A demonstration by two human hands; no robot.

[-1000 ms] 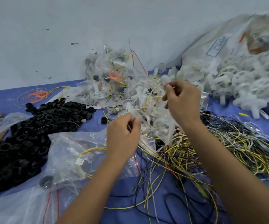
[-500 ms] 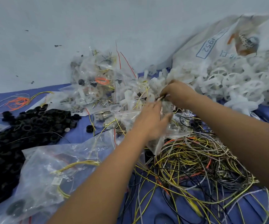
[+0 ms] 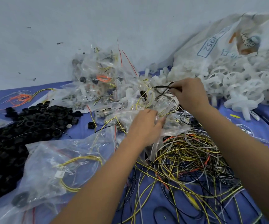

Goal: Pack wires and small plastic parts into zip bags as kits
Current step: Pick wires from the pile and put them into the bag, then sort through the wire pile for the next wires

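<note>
A blue-covered desk (image 3: 154, 206) spreads below a pale wall, crowded with heaps. At far right a printed white sack (image 3: 219, 39) spills a mound of white plastic wheels (image 3: 237, 83). At left lies a pile of black rings (image 3: 25, 125). Near the front a tangle of yellow, black and grey wires (image 3: 187, 159) covers the cloth, with a large clear bag (image 3: 62, 160) holding yellow wire beside it on the left. Against the wall sits a heap of filled zip bags (image 3: 101, 78). The left hand (image 3: 145, 125) grips a small zip bag (image 3: 167, 110) at the middle, fingers curled on it. The right hand (image 3: 188, 92) pinches a looped black wire (image 3: 162, 88) just above that bag.
</note>
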